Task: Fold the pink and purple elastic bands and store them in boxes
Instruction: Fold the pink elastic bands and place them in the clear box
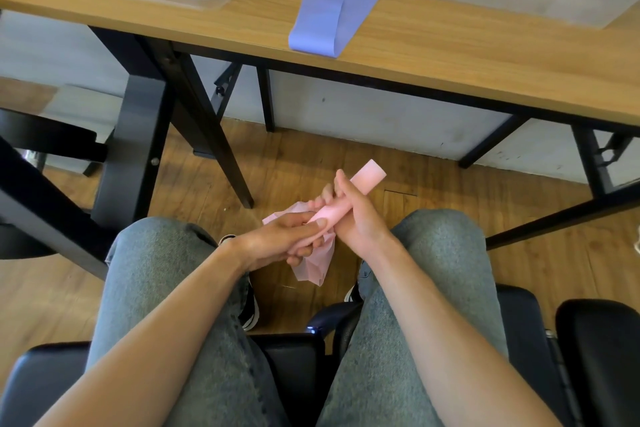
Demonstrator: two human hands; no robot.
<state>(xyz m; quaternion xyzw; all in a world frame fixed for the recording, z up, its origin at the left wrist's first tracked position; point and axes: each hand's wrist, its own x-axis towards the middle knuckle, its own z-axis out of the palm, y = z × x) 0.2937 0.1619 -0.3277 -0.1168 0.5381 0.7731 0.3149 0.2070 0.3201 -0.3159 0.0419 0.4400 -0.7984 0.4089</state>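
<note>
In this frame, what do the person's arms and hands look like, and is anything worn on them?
Both forearms are bare to the frame edge: no sleeves, gloves, watch or rings visible on the left hand or right hand. Legs wear faded blue-grey jeans.

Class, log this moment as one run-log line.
stage: folding | left hand: grips soft pink elastic band | right hand: grips it | long purple elastic band: on wooden table

No legible text, label, brand, number or sign appears in the head view.
</note>
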